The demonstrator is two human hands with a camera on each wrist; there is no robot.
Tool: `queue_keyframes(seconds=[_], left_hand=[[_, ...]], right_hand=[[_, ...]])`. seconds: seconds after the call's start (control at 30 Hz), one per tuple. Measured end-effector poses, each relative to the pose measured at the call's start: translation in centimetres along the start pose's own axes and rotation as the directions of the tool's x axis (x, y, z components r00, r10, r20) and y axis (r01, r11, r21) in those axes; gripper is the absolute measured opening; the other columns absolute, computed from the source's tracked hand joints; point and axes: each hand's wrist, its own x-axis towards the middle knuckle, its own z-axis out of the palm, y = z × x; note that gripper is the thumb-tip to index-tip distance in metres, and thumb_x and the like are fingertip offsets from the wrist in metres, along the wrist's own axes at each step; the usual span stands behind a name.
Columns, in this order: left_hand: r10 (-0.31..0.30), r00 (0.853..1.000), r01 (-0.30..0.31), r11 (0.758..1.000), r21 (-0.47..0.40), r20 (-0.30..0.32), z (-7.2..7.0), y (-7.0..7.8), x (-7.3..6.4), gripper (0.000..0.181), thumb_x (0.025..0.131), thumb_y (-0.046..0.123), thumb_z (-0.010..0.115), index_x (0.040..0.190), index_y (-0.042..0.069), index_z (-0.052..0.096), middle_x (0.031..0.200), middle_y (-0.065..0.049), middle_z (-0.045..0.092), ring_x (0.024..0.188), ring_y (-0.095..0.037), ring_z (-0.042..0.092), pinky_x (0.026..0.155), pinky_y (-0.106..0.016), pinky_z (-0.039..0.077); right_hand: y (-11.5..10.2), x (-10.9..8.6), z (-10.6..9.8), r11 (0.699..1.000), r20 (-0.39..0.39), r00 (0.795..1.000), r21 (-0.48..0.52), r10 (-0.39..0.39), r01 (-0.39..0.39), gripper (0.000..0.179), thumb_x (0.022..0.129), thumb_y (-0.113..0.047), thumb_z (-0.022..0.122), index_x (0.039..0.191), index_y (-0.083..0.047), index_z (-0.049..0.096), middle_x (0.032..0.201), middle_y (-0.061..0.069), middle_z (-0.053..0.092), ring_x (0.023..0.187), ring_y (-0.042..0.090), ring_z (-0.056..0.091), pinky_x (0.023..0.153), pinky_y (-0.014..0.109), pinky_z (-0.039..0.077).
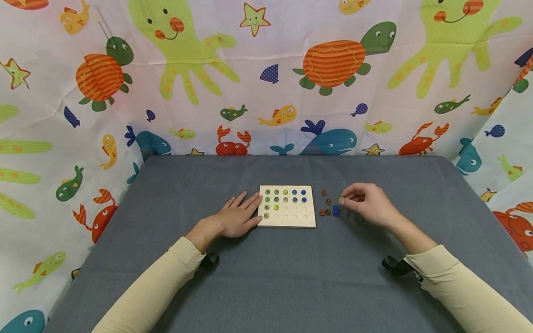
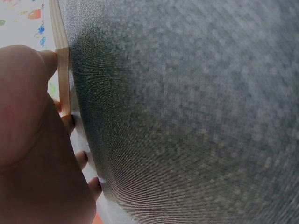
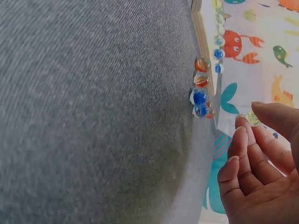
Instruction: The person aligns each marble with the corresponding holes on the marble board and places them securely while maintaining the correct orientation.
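Observation:
A pale wooden board (image 1: pixel 291 223) with rows of round hollows lies on the table. Green, yellow and blue marbles sit in its left columns and upper rows; bare hollows show at the lower right. My left hand (image 1: pixel 234 220) lies palm down with spread fingers, thumb and fingertips touching the board's left edge. To the right of the board, my right hand (image 1: pixel 373 205) pinches a yellow-green marble (image 3: pixel 252 119) between thumb and index finger. Loose reddish-brown marbles (image 1: pixel 328 201) and blue marbles (image 1: pixel 335 213) rest between the board and that hand.
The table is covered with dark grey cloth (image 1: pixel 271 284). Behind and beside it hangs a white curtain (image 1: pixel 259 112) printed with sea animals. A black strap (image 1: pixel 397 265) is on the right wrist, and another strap (image 1: pixel 210 260) on the left.

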Motion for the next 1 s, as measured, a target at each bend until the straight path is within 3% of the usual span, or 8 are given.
queue_keyframes(seconds=[1.0], left_hand=[[0.005,1.0,-0.005,1.0,-0.004,-0.011,0.3,-0.2,0.0,0.07,0.109,0.057,0.03,0.166,0.028,0.001,0.172,0.011,-0.003,0.158,-0.025,-0.009,0.125,-0.052,-0.003]], right_hand=[[-2.0,0.6,1.9,0.998,0.012,0.999,0.034,-0.047,0.046,0.013,0.096,-0.017,0.074,0.103,-0.006,0.074,0.092,0.006,0.071,0.081,0.02,0.064,0.069,0.031,0.052]])
